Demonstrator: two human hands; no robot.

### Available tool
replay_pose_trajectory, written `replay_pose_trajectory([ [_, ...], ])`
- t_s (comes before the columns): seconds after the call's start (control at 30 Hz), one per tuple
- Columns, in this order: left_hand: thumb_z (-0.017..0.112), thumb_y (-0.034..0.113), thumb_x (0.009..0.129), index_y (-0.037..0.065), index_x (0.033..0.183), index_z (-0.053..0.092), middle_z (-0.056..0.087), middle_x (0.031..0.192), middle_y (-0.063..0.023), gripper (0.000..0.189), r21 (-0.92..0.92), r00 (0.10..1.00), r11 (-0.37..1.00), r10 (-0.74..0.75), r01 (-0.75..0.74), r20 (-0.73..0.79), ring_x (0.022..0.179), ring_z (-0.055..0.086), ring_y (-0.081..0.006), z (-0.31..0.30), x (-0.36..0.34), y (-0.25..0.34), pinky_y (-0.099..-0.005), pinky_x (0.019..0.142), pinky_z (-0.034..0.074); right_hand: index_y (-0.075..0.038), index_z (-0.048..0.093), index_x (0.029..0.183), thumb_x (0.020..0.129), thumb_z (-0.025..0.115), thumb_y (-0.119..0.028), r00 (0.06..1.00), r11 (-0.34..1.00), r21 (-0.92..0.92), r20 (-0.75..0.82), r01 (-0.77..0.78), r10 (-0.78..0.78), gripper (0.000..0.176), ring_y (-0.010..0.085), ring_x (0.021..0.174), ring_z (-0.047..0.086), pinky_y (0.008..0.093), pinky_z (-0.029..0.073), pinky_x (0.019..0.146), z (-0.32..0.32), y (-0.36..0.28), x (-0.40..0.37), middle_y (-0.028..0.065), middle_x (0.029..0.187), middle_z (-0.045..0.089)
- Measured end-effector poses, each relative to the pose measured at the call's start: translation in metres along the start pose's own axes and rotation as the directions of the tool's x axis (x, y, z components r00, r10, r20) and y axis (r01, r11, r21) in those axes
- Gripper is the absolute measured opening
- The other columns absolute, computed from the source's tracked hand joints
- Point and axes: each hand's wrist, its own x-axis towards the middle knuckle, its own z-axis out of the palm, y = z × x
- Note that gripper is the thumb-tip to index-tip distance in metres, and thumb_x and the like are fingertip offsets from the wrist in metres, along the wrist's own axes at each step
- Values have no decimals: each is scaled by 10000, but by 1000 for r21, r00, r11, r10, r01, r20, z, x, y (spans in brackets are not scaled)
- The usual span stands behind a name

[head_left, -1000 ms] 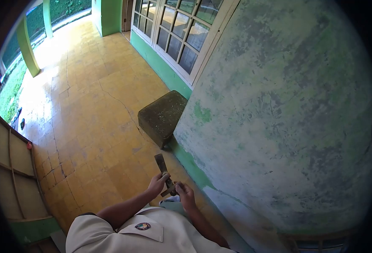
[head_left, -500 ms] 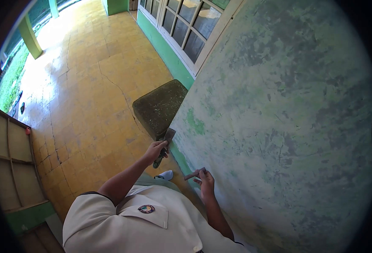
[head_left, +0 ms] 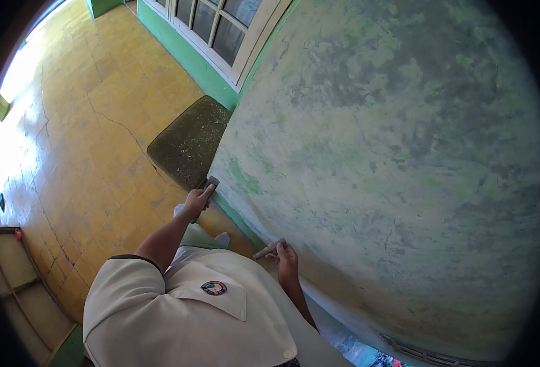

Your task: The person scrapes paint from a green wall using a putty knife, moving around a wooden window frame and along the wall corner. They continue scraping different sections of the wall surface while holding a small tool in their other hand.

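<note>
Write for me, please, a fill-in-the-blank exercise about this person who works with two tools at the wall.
1. The left hand holds a scraper with its blade at the foot of the weathered ____.
2. The other hand, the ____ one, holds a short brown tool.
3. The dark mat lies on a cracked floor of ____ tiles.

Missing words: wall; right; yellow.

The wall (head_left: 374, 153) is mottled green-grey, the floor (head_left: 80, 122) cracked yellow tile, the mat (head_left: 187, 140) dark speckled green.
</note>
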Motion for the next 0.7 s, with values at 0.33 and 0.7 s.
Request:
replay_pose_trajectory([
  [0.33,562,618,783,-1,634,636,580,558,-137,641,411,957,893,258,-183,-133,549,592,-253,12,23,51,-378,568,446,-55,525,977,956,452,-230,998,996,72,-29,58,-56,191,209,901,608,344,488,751,16,-22,7,90,954,618],
  [0.7,554,618,779,-12,694,643,583,624,-212,641,339,918,911,323,-235,-232,642,593,-374,29,21,75,-435,593,439,-19,535,993,936,505,-209,999,989,145,-38,-6,12,201,149,795,603,279,504,702,11,-7,10,92,912,617],
])
